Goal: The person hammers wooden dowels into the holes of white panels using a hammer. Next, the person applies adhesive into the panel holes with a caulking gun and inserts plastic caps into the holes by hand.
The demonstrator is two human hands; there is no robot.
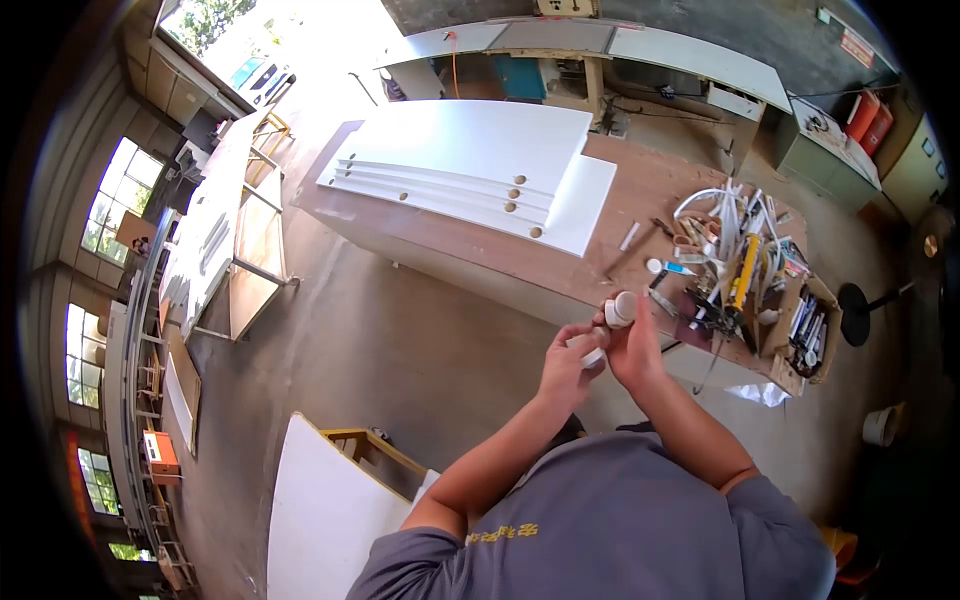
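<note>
My left hand is closed, its fingers wrapped around a white disc-like piece. Close beside it, my right hand is closed around a small white cylinder that looks like a little jar. The fingertips of both hands meet just below the cylinder. What lies between them is too small to make out. Both hands are in front of the near edge of a brown workbench.
White panels with several small round brown pieces lie on the bench. To the right is a heap of tools, with a yellow tool, beside a box of tubes or pens. A white board stands at lower left. A fan stands right.
</note>
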